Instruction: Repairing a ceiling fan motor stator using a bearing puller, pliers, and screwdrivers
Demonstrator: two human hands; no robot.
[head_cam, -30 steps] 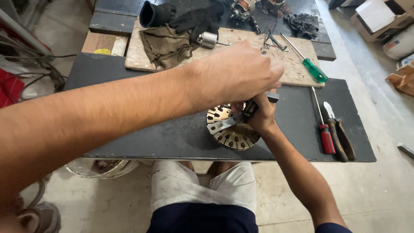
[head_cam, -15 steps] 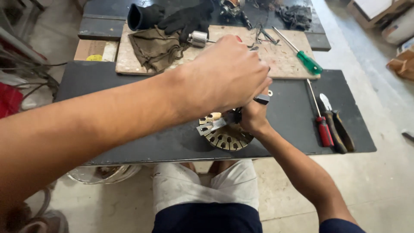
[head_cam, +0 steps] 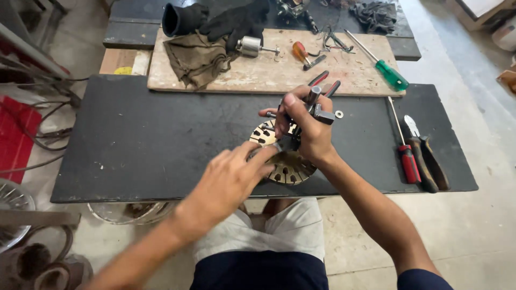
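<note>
Pliers (head_cam: 314, 99) stand nearly upright in the clenched right hand (head_cam: 306, 131), handles pointing away over the slotted metal disc (head_cam: 285, 161) on the black table (head_cam: 150, 139), while the left hand (head_cam: 228, 180), fingers loose and holding nothing, touches the disc's near-left rim.

Screwdriver (head_cam: 404, 150) right of slotted disc (head_cam: 284, 161)

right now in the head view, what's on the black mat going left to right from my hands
left hand → slotted metal disc → right hand gripping a small metal tool → washer → red-handled screwdriver → brown-handled pliers
</note>
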